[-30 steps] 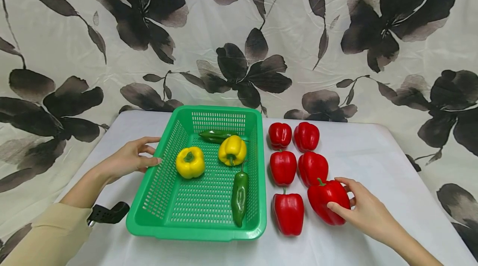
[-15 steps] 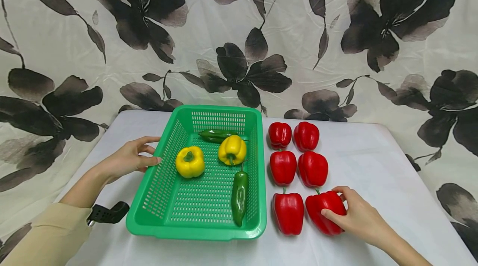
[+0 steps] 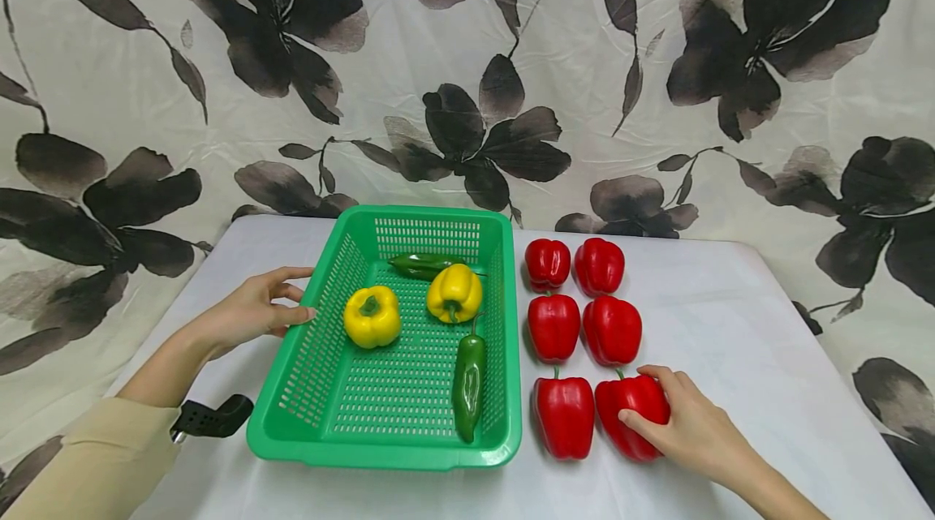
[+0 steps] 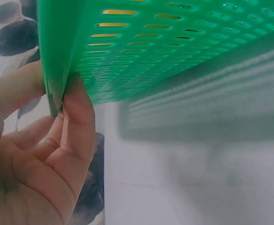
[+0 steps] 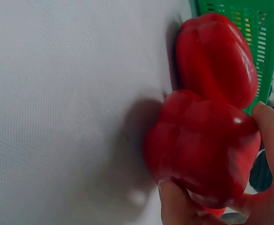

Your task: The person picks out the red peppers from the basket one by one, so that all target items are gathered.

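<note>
My left hand (image 3: 256,311) pinches the left rim of a green perforated basket (image 3: 383,455). In the left wrist view, the fingers (image 4: 78,122) curl about the rim, with the slotted wall (image 4: 127,51) beyond. Inside the basket lie two yellow bell peppers (image 3: 372,319) and two long green chili peppers (image 3: 469,390). My right hand (image 3: 694,427) grips a red bell pepper (image 3: 628,414) at the near right, its stem pointing away. In the right wrist view, thumb and fingers hold the red bell pepper (image 5: 202,147) from both sides, right beside another red bell pepper (image 5: 216,58).
Several more red bell peppers (image 3: 553,328) stand in two columns right of the basket. A white cloth (image 3: 760,317) covers the table, backed by a floral curtain (image 3: 584,98). A black device (image 3: 213,416) sits at the left wrist.
My right hand has brought the red bell pepper toward me and slightly left, lining it up beside the near one. The left hand and the basket have stayed put.
</note>
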`<state>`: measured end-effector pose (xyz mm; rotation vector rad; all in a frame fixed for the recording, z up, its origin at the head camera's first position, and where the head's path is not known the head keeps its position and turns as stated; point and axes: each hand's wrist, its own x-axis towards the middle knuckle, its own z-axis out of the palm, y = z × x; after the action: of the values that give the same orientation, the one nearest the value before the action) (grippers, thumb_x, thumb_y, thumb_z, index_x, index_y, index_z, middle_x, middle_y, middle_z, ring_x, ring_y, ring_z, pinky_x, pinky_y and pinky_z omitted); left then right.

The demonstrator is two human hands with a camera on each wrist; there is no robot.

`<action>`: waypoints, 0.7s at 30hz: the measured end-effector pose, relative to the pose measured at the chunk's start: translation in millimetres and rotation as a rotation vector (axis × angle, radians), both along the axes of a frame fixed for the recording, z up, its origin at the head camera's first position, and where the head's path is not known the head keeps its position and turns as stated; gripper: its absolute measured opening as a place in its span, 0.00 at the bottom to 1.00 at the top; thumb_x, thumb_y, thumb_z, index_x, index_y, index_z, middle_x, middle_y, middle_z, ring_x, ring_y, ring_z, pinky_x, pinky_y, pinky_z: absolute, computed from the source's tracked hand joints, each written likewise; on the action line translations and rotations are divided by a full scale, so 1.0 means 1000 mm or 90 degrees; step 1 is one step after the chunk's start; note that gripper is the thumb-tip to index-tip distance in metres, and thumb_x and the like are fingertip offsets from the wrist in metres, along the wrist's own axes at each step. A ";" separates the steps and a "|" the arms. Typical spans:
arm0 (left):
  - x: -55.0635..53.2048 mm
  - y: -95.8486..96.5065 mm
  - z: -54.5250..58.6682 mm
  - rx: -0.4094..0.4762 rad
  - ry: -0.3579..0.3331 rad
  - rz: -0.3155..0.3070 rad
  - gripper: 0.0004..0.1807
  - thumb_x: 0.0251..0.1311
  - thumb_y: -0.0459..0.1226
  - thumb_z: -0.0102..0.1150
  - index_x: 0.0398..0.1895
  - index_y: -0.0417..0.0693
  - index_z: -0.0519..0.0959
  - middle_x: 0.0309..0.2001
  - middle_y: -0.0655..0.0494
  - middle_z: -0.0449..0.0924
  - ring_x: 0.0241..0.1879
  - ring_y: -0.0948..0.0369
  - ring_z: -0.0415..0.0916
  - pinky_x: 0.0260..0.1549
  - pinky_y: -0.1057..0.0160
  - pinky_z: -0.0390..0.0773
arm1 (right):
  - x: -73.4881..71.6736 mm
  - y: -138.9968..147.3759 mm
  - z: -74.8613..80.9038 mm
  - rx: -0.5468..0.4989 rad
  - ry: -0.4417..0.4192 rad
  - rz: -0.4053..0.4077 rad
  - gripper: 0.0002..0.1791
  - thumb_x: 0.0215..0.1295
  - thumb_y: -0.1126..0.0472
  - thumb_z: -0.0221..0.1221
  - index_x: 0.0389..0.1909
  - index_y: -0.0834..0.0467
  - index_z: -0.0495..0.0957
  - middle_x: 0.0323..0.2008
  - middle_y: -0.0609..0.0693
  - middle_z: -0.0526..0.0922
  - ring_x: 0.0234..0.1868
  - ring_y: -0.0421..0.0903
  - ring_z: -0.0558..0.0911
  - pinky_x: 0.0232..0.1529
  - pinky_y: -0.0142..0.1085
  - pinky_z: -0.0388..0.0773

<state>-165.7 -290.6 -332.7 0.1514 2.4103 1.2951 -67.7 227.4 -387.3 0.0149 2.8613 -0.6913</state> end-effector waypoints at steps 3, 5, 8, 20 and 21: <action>0.000 0.000 -0.001 0.002 0.000 -0.002 0.45 0.57 0.41 0.61 0.71 0.40 0.46 0.48 0.37 0.70 0.36 0.55 0.79 0.36 0.57 0.81 | 0.000 0.001 0.001 0.008 -0.004 0.003 0.42 0.47 0.39 0.65 0.58 0.59 0.65 0.45 0.58 0.72 0.40 0.51 0.76 0.28 0.45 0.81; 0.000 -0.001 -0.001 0.003 -0.001 -0.002 0.44 0.57 0.41 0.61 0.71 0.40 0.46 0.49 0.37 0.70 0.36 0.55 0.79 0.36 0.57 0.81 | 0.000 0.001 0.002 0.008 -0.010 0.008 0.42 0.48 0.38 0.64 0.58 0.60 0.64 0.46 0.58 0.72 0.39 0.50 0.76 0.28 0.44 0.81; 0.000 -0.001 -0.001 0.005 -0.002 -0.002 0.44 0.57 0.41 0.60 0.71 0.40 0.46 0.49 0.37 0.69 0.36 0.54 0.79 0.36 0.57 0.81 | 0.001 0.001 0.003 -0.002 -0.019 0.013 0.42 0.50 0.38 0.62 0.59 0.61 0.64 0.47 0.57 0.72 0.35 0.47 0.74 0.26 0.40 0.80; 0.000 0.000 0.001 0.004 -0.006 -0.002 0.45 0.57 0.41 0.60 0.71 0.39 0.46 0.49 0.37 0.69 0.36 0.55 0.79 0.36 0.57 0.81 | 0.006 0.006 0.008 -0.056 0.049 0.045 0.26 0.58 0.55 0.62 0.56 0.62 0.71 0.43 0.53 0.74 0.17 0.33 0.72 0.20 0.27 0.72; -0.001 0.000 0.001 0.005 -0.006 -0.003 0.45 0.57 0.41 0.60 0.71 0.39 0.46 0.49 0.37 0.69 0.36 0.55 0.79 0.36 0.57 0.81 | 0.005 0.007 0.008 -0.052 0.057 0.044 0.26 0.57 0.56 0.62 0.55 0.62 0.72 0.42 0.53 0.75 0.17 0.33 0.72 0.20 0.27 0.72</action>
<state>-166.2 -290.2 -331.9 0.1525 2.3967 1.3002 -62.3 234.0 -379.6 -0.1285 2.9002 -0.8137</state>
